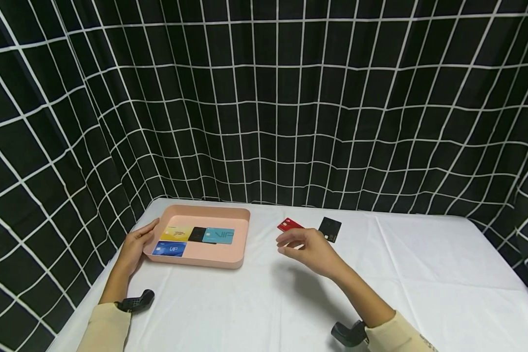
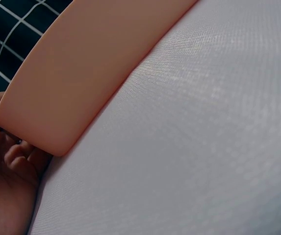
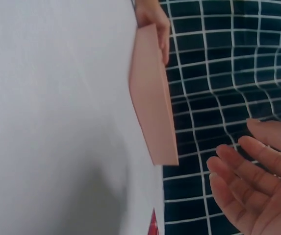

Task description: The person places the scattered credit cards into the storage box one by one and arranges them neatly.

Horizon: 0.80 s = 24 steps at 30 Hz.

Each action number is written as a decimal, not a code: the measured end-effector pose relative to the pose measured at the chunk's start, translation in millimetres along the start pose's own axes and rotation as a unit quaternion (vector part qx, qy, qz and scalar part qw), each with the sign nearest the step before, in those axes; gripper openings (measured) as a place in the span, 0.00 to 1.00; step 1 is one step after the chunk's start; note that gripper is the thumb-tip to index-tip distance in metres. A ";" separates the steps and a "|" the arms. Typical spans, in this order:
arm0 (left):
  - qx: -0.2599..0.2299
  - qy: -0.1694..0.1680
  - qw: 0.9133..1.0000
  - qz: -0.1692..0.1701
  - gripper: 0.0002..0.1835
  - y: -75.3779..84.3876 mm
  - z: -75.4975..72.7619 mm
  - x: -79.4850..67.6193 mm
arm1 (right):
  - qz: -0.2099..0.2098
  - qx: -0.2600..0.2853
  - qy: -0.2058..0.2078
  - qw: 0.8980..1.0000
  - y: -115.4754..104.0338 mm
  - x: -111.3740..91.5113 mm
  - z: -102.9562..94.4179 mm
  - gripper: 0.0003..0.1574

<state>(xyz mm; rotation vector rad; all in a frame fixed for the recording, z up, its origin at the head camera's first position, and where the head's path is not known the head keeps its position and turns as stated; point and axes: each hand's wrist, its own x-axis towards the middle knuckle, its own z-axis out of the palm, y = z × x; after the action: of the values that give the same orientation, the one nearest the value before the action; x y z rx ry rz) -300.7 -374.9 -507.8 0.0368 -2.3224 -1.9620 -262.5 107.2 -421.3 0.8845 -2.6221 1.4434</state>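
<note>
My left hand (image 1: pixel 134 248) holds the left side of a shallow pink tray (image 1: pixel 202 263); in the left wrist view its curled fingers (image 2: pixel 20 159) show beside the tray's corner. Inside the tray lie a yellow card (image 1: pixel 176 233), a blue VIP card (image 1: pixel 169 249), and a light-blue VIP card (image 1: pixel 222 236) overlapping a black card (image 1: pixel 196 234). Above the cloth, right of the tray, my right hand (image 1: pixel 314 250) hovers with loosely bent fingers and nothing between them. Just beyond it are a red card (image 1: pixel 288 224), partly hidden by the hand, and another black card (image 1: pixel 330 229).
A white cloth (image 1: pixel 229 308) covers the table. Black curtains with a white grid (image 1: pixel 281 112) hang behind it and along both sides. Each wrist wears a small black camera, one at the left wrist (image 1: pixel 136 301) and one at the right wrist (image 1: pixel 349 334).
</note>
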 end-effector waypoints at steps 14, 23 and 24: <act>-0.001 0.000 1.000 0.005 0.25 -1.1 0.4 2.0 | 0.009 -0.030 0.044 0.999 18.7 4.9 -15.9 0.11; -0.008 -0.001 1.000 0.006 0.25 -1.7 -0.5 2.1 | 0.016 -0.080 0.092 0.992 37.1 7.0 -23.0 0.13; -0.008 0.000 1.000 0.006 0.25 -1.7 -0.5 2.2 | 0.017 -0.081 0.096 0.992 39.3 7.5 -23.8 0.14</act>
<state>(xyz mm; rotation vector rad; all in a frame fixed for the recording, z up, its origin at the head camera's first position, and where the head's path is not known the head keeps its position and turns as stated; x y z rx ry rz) -302.9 -375.9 -509.3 0.0211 -2.3017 -1.9745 -293.7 138.6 -435.9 0.6530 -2.5759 1.2314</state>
